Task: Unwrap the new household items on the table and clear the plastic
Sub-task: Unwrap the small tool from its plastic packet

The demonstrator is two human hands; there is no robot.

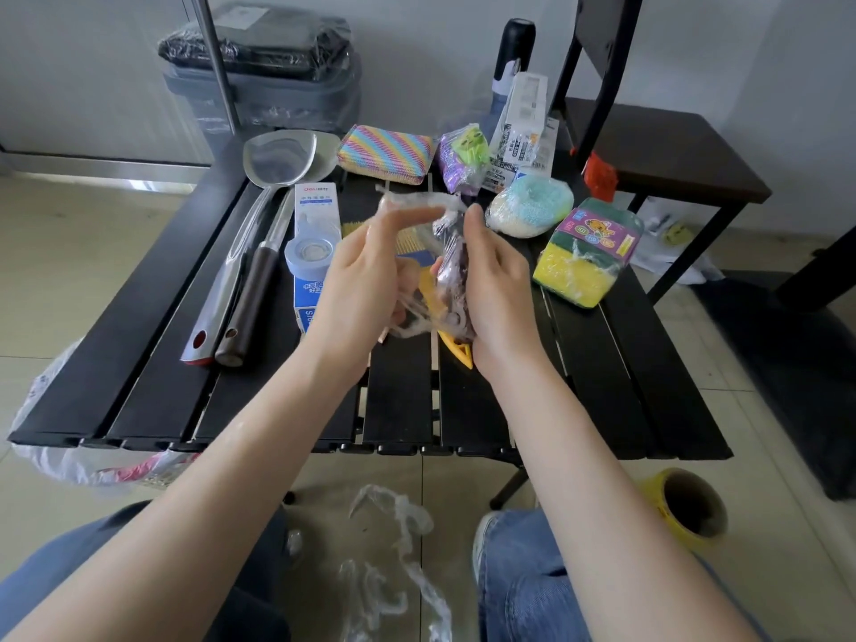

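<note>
1. Item under handling: a small wrapped bundle (451, 289), dark purplish with pale ring-like shapes at its lower end, is held above the middle of the black slatted desk (139, 363). What the bundle contains cannot be told.
2. Clear plastic film (417, 208) is partly off the bundle. One crumpled strand stretches from the bundle's top across to the left hand; more film bunches at the bundle's lower end.
3. Left hand (366, 275): raised over the desk, index finger extended with film draped over its tip, the other fingers (407, 275) curled in against the film at the bundle's left side.
4. Right hand (495, 289): fingers together and clamped on the bundle's right side, thumb side toward the camera.
5. Directly under the hands on the desk: a yellow plastic piece (456, 349) and part of a comb-like item, mostly hidden.
6. Left part of the desk: a metal spatula (278, 164), a second dark-handled utensil (250, 294) beside it, and a white-and-blue boxed tape item (312, 243).
7. Far and right part of the desk: a rainbow-striped sponge (384, 152), a purple-and-green packet (463, 162), a blue-and-white round scrubber (528, 210) in film, and a wrapped pack of yellow-green scouring pads (588, 254).
8. Floor: loose discarded film (398, 563) lies between the person's knees; a yellow tape roll (685, 512) sits to the right, and a plastic bag (60, 437) lies at the desk's left edge.
</note>
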